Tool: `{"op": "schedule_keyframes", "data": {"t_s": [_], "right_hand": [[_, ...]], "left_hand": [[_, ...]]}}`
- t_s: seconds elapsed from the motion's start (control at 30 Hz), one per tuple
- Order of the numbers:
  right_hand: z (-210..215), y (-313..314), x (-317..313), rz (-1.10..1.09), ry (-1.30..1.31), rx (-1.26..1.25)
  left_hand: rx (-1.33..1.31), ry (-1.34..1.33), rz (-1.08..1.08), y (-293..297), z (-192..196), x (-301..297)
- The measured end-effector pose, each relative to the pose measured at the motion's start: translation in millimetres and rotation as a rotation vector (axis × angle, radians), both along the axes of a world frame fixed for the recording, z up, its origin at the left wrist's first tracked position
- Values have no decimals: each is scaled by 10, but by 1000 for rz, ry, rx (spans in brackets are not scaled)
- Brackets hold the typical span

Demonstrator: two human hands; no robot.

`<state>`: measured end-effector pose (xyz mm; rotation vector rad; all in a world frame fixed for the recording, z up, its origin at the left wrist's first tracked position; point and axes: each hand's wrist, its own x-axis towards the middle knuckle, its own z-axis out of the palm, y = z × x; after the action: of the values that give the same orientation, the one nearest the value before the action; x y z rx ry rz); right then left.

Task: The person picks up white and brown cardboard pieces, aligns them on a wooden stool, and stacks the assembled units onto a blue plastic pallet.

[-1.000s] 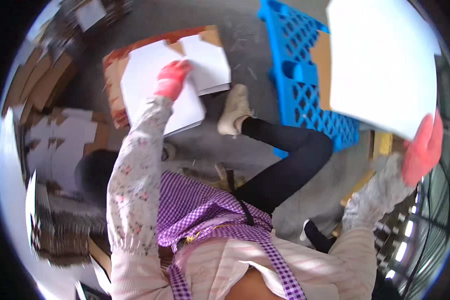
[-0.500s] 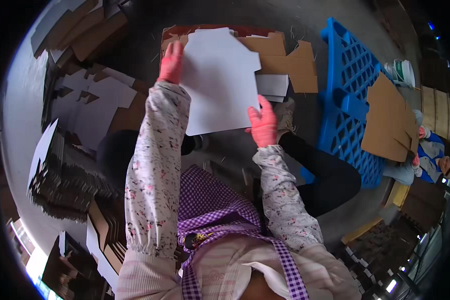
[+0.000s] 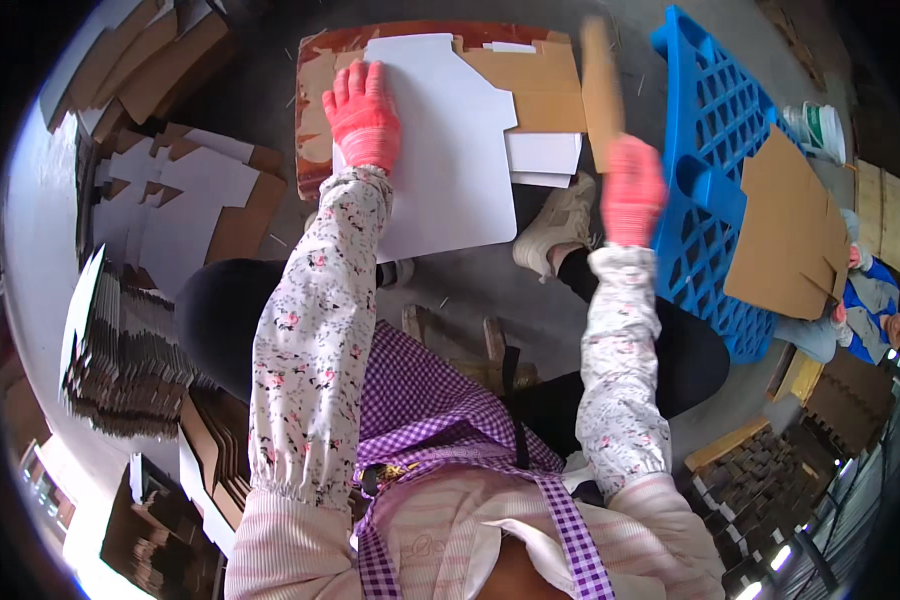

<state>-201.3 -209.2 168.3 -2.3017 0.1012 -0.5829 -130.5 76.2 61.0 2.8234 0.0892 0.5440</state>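
My left hand (image 3: 363, 118), in a pink-red glove, lies flat with fingers spread on a white die-cut cardboard sheet (image 3: 450, 160). That sheet rests on a low, worn red-brown work surface (image 3: 315, 120). On the right, my gloved right hand (image 3: 634, 192) is closed on a brown cardboard piece (image 3: 600, 95), which stands nearly edge-on and is blurred by motion. Brown cardboard (image 3: 540, 85) and smaller white cardboard (image 3: 545, 153) stick out from the right side of the white sheet.
A blue plastic pallet (image 3: 710, 190) stands on the right, a brown cardboard sheet (image 3: 790, 230) against it. Cardboard stacks (image 3: 130, 350) fill the left side. A white bucket (image 3: 822, 135) and another person (image 3: 865, 305) are farther right. My shoe (image 3: 555, 225) is near the work surface.
My left hand has gone from the white sheet's edge to flat on top of it. My right hand has left that sheet, moved right and lifted the brown cardboard piece.
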Motion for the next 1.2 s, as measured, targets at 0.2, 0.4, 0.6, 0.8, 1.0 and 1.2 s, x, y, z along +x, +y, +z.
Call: {"op": "schedule_keyframes", "data": {"t_s": [0.2,0.4,0.6,0.8,1.0,1.2], "right_hand": [[-542,551,191,12,494,-621],[-360,603,330,1,707,-547],[-338,569,383,3,775,-541],[-331,484,432,57,754,-526],[-413,315,605,-18,772,-417],[-426,312,674,-43,781,-383]], "left_hand": [[-68,-70,-56,-11,23,-5],[-95,-97,-74,25,44,-3],[60,-61,-351,-151,146,-5],[25,29,-761,-610,91,-152],[41,-7,-450,-434,390,-139],[-447,499,235,231,537,-213]]}}
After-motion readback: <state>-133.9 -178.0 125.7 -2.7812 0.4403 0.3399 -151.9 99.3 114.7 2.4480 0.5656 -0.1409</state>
